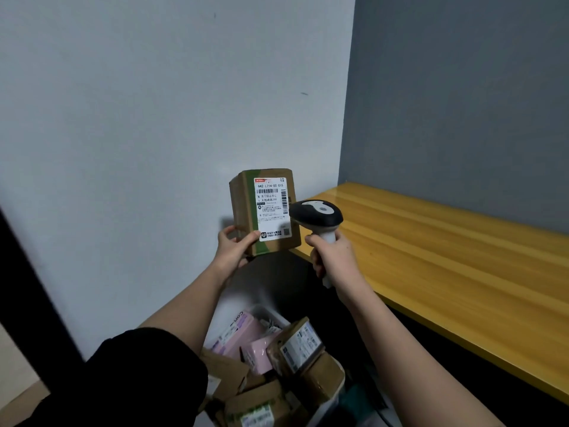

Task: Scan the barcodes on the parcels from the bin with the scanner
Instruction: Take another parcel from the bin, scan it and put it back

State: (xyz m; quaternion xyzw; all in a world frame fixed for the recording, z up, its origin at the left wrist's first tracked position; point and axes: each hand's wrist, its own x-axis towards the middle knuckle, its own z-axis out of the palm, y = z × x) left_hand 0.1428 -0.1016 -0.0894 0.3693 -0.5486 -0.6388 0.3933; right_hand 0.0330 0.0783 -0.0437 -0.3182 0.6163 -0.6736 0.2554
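My left hand [235, 246] holds a brown cardboard parcel [246, 204] upright in front of the wall, gripping its lower left corner. A white shipping label [272, 208] with barcodes faces me. My right hand [331, 257] grips the handle of a black and white scanner [318, 215]. The scanner's head sits just right of the label, almost touching the parcel's right edge. Below, a white bin [332, 399] holds several parcels: pink bags [243, 334] and brown boxes [303, 346] with labels.
A yellow wooden table [446, 257] runs along the grey wall on the right. The white wall is close behind the parcel. A dark frame stands at the far left.
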